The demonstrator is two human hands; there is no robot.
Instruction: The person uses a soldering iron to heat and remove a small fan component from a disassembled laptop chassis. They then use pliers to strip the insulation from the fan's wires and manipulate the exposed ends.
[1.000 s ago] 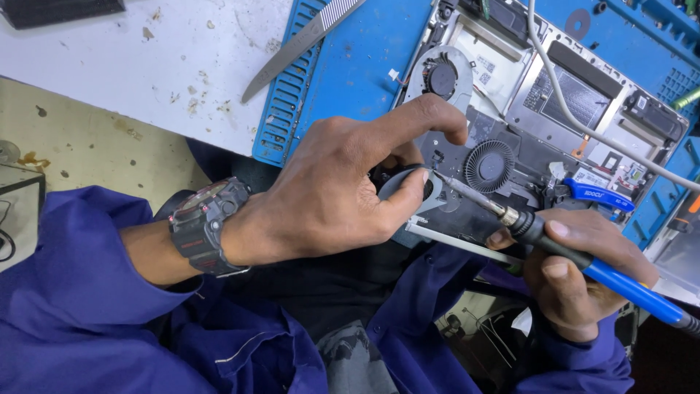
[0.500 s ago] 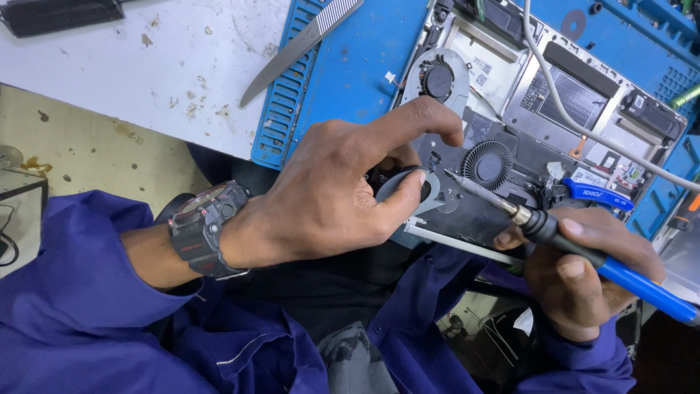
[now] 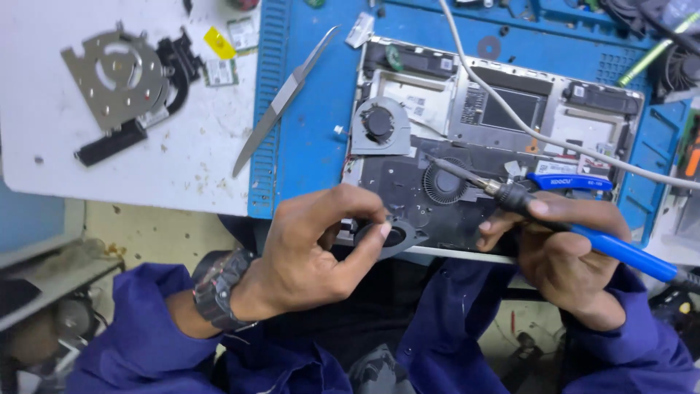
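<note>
Laptop chassis (image 3: 488, 124) open on blue mat (image 3: 306, 138), near tabletop edge | left hand (image 3: 321, 252) fingers pinch round fan (image 3: 390, 235) at its front edge, steadying it | right hand (image 3: 565, 248) fingers grip blue-handled iron (image 3: 554, 215), tip angled in, I judge for reach.

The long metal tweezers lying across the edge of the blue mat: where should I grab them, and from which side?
Probably at the wide joined end. The tweezers lie flat and slanted, broad end low on the white table, sharp tips up on the blue mat. Come from above on the table side, pinching across the flat arms; that keeps fingers off the points and away from the open laptop.
</note>
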